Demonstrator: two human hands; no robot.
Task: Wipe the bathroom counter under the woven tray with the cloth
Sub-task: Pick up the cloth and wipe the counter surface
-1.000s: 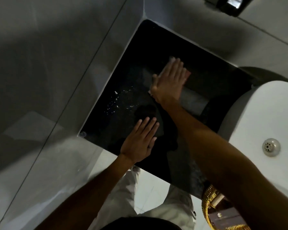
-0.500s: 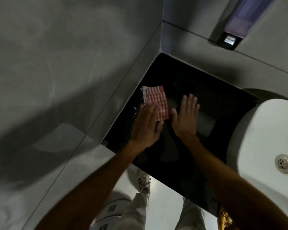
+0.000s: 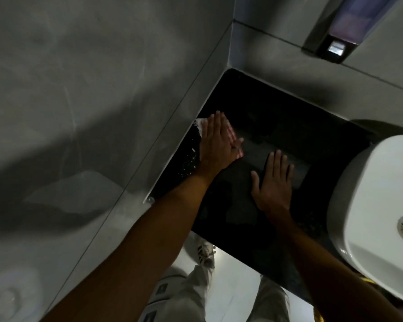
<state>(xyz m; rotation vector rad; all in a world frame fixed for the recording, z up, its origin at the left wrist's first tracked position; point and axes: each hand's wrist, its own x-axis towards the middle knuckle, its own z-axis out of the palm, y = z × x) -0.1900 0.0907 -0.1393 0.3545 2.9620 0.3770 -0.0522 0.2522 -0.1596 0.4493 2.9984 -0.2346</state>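
While both palms lie flat, wiping proceeds on the black tabletop [image 3: 277, 112].
Left hand [image 3: 215, 145] presses the checked cloth [image 3: 233, 135] flat; right hand [image 3: 273, 182] released, fingers spread.

The glossy black counter [image 3: 286, 126] is sitting in the centre of the frame, wedged into the grey wall corner. A red-and-white checked cloth [image 3: 233, 138] is lying flat near its left edge (white specks are scattering just below it), and the white basin [image 3: 372, 196] is resting at right.
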